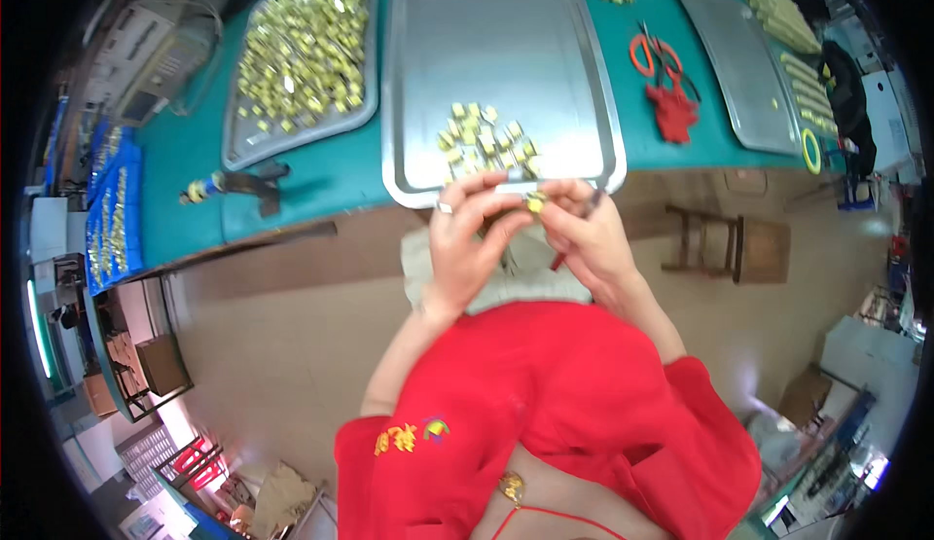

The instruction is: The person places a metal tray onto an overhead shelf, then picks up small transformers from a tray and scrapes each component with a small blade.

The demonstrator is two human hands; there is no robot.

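Observation:
Over the near edge of a metal tray (501, 49), my two hands meet at a small yellow block-shaped part (535, 203). My left hand (469, 243), with a ring on one finger, pinches the part from the left between thumb and fingers. From the other side, my right hand (593, 243) has thumb and forefinger closed against it. A slim tool lies across my right palm, its dark end above the fingers and its red end (557, 261) below; its kind is unclear. Several similar yellow and silver parts (486, 141) sit loosely in the tray just beyond my fingers.
Left on the green table (331, 185) is a tray (365, 102) heaped with yellow parts, with a hammer-like tool (248, 188) nearer. Orange-handled scissors (654, 54), a red object (671, 112) and another tray (735, 68) lie right. A wooden stool (762, 248) stands below.

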